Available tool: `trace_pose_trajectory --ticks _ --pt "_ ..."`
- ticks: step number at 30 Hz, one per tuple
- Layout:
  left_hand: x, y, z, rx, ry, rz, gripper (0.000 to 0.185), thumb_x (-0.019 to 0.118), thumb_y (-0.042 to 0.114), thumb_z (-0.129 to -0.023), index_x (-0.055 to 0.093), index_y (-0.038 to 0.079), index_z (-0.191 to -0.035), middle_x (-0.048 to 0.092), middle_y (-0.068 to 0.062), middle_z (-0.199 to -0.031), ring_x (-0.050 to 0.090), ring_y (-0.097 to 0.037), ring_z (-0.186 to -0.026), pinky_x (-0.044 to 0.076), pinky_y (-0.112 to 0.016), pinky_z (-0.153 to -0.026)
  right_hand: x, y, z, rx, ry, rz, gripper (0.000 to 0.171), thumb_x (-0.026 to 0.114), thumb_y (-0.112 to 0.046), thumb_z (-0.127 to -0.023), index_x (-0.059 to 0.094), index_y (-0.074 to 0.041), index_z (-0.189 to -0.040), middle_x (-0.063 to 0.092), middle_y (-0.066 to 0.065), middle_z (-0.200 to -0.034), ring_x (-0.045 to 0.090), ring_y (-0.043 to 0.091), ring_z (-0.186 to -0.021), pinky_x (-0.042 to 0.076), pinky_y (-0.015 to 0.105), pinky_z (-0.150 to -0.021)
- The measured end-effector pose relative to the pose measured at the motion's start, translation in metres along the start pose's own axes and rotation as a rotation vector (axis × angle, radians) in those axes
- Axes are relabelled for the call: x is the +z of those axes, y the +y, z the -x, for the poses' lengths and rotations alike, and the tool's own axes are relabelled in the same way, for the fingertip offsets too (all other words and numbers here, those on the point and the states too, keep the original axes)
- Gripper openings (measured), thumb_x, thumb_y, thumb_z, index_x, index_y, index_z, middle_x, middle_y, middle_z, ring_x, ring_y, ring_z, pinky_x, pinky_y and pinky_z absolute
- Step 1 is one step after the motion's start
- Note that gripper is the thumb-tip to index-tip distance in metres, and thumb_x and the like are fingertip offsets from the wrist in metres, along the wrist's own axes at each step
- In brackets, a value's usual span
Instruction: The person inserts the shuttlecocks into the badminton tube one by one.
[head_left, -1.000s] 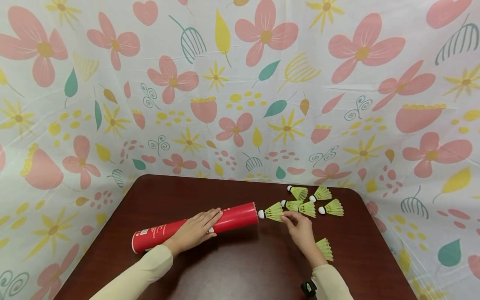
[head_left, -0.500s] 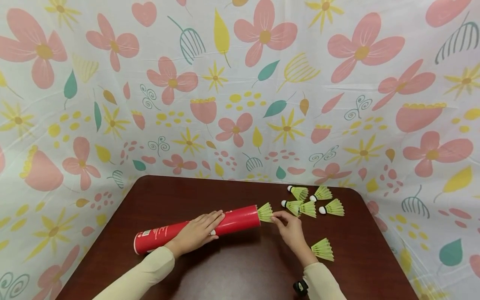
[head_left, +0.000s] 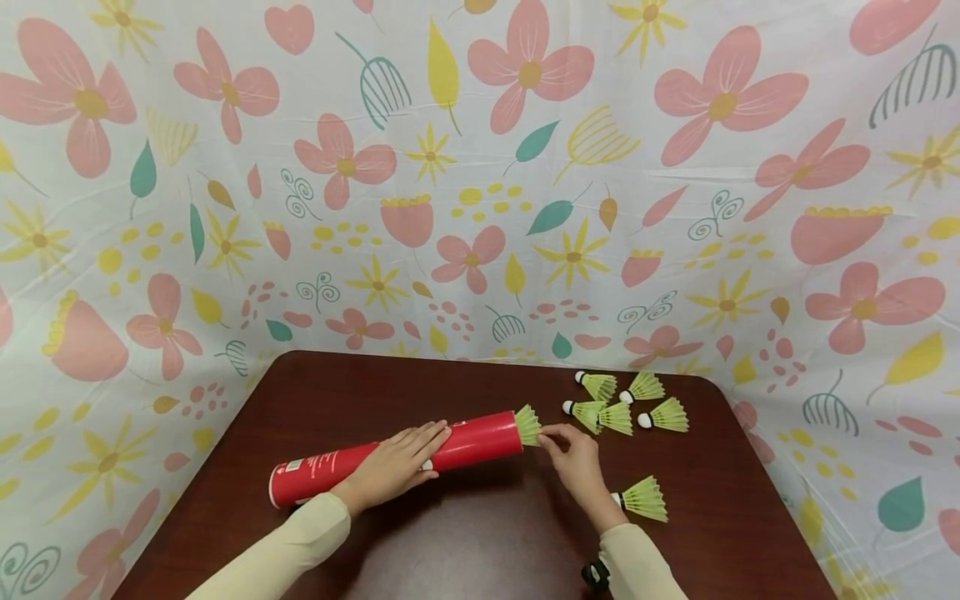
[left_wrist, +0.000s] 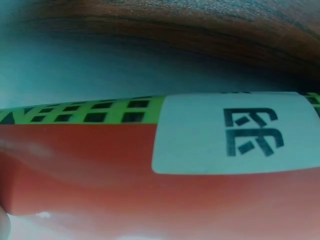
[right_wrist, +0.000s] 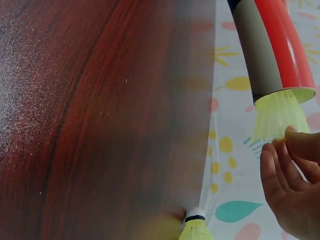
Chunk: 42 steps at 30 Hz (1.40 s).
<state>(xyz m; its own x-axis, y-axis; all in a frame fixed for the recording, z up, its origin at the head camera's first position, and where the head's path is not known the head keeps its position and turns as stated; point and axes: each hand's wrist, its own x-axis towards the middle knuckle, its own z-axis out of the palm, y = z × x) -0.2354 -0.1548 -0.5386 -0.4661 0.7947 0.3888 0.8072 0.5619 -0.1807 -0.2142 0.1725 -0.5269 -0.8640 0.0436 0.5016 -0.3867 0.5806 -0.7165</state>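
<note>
A long red tube (head_left: 393, 457) lies on its side on the dark wooden table (head_left: 465, 533). My left hand (head_left: 397, 461) rests flat on its middle with straight fingers; the left wrist view is filled by the tube's red wall and a white label (left_wrist: 235, 132). A yellow-green shuttlecock (head_left: 528, 424) sticks halfway out of the tube's right mouth. My right hand (head_left: 570, 454) has its curled fingertips at the skirt's edge (right_wrist: 277, 117), touching it. Whether it pinches the skirt is unclear.
Several loose shuttlecocks (head_left: 626, 400) lie in a group at the table's far right corner. One more shuttlecock (head_left: 641, 498) lies by my right wrist, also seen low in the right wrist view (right_wrist: 195, 227). A flowered cloth (head_left: 480, 167) hangs round the table.
The shuttlecock, first lying outside the tube's mouth with its cork showing, has gone cork-first into the tube. My right hand followed it to the left. The left hand has stayed put.
</note>
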Motion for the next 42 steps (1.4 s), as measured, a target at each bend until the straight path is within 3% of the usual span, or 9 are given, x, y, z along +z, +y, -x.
trace_pose_trajectory --ticks 5,24,32,42 --pt "0.001 0.000 0.001 -0.001 -0.014 0.005 0.079 0.066 0.039 -0.090 0.027 0.009 -0.152 0.035 -0.010 -0.152 0.044 -0.023 -0.132 0.041 -0.039 -0.104 0.002 -0.001 0.000 0.065 -0.010 -0.016 0.008 0.076 0.000 -0.079 0.073 -0.003 -0.086 0.071 0.006 -0.078 0.065 0.019 -0.069 0.051 0.024 -0.057" --pt "0.000 0.001 0.000 0.006 0.005 0.020 0.079 0.070 0.037 -0.088 0.032 0.007 -0.150 0.041 -0.013 -0.148 0.046 -0.025 -0.131 0.043 -0.041 -0.101 0.017 -0.003 0.000 -0.028 -0.025 0.008 0.011 0.079 0.003 -0.073 0.076 -0.006 -0.080 0.071 0.001 -0.075 0.063 0.012 -0.067 0.051 0.025 -0.057" --pt "0.000 0.001 0.001 -0.001 -0.006 0.012 0.079 0.068 0.039 -0.088 0.031 0.007 -0.150 0.040 -0.012 -0.149 0.045 -0.024 -0.131 0.041 -0.040 -0.103 0.023 -0.006 0.002 -0.036 -0.065 -0.008 0.012 0.078 0.004 -0.073 0.076 -0.006 -0.080 0.070 0.001 -0.074 0.061 0.011 -0.065 0.049 0.023 -0.055" --pt "0.001 0.000 0.003 -0.002 -0.001 0.005 0.078 0.067 0.039 -0.089 0.031 0.007 -0.150 0.038 -0.012 -0.150 0.044 -0.025 -0.132 0.041 -0.040 -0.103 0.022 -0.005 0.002 -0.118 -0.102 -0.055 0.011 0.075 0.003 -0.077 0.076 -0.005 -0.083 0.070 0.004 -0.078 0.064 0.013 -0.069 0.051 0.025 -0.058"
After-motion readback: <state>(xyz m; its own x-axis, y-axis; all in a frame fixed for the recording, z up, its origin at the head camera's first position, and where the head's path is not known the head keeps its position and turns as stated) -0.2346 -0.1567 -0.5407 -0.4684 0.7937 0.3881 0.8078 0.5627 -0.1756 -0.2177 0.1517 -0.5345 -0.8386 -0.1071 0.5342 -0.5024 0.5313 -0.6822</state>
